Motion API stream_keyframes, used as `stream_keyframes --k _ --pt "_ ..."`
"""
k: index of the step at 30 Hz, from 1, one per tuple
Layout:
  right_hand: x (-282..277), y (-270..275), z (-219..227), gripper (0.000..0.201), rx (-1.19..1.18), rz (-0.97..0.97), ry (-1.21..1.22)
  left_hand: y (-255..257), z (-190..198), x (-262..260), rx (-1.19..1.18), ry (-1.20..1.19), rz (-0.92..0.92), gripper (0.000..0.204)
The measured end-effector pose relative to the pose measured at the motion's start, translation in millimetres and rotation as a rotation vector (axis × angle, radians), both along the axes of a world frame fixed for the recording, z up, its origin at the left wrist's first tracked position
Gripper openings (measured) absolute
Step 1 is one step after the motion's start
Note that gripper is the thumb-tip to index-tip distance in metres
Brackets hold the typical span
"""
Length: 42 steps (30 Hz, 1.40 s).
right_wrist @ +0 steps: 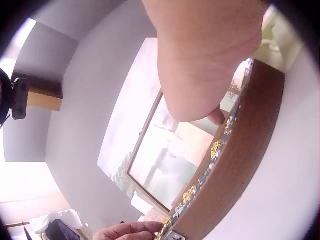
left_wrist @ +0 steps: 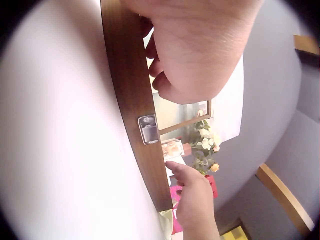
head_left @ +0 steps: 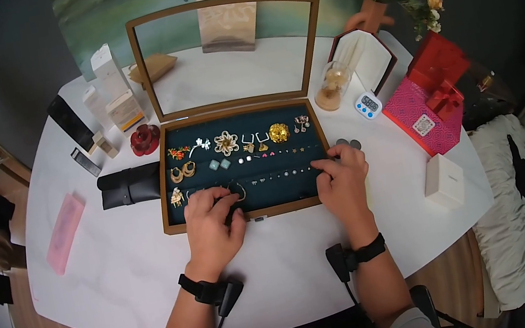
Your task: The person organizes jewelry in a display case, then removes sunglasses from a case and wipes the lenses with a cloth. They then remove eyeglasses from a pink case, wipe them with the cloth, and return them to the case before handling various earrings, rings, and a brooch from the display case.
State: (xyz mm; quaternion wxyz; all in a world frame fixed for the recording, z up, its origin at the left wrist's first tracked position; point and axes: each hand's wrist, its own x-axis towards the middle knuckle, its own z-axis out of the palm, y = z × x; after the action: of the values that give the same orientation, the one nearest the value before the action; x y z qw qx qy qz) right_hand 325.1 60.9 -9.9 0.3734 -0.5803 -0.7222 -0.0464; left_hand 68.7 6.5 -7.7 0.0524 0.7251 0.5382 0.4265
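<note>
A brown wooden jewellery case (head_left: 251,213) stands with its glass-panelled lid raised, its dark green padded lining (head_left: 275,195) holding rows of earrings and brooches. My left hand (head_left: 212,228) reaches over the front rim, its bent fingers above the lowest row. Its index fingertip is right at a thin hoop earring (head_left: 242,191); thumb and index stand apart. At the case's right side, my right hand (head_left: 345,181) lies over the rim, with the index finger stretched towards the end of the small stud row. In the left wrist view, the left fingers (left_wrist: 158,80) are partly hidden behind the front wall.
Left of the case are a black pouch (head_left: 129,186), a red flower-shaped item (head_left: 145,140), several small boxes and a pink translucent case (head_left: 66,232). On the right stand a glass dome (head_left: 331,87), a digital timer (head_left: 368,105), a pink patterned bag (head_left: 418,112) and a white box (head_left: 443,181).
</note>
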Motion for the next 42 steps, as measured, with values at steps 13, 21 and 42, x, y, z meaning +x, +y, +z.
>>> stream_keyframes --k 13,21,42 --pt "13 1 4 0.023 -0.029 -0.013 0.009 3 -1 -5 0.045 -0.039 0.07 0.019" --pt "13 1 4 0.027 -0.064 -0.013 0.0 4 -2 -6 0.048 -0.033 0.07 0.019" --pt "20 3 4 0.027 -0.036 -0.013 0.015 4 -2 -5 0.034 -0.038 0.075 0.019"
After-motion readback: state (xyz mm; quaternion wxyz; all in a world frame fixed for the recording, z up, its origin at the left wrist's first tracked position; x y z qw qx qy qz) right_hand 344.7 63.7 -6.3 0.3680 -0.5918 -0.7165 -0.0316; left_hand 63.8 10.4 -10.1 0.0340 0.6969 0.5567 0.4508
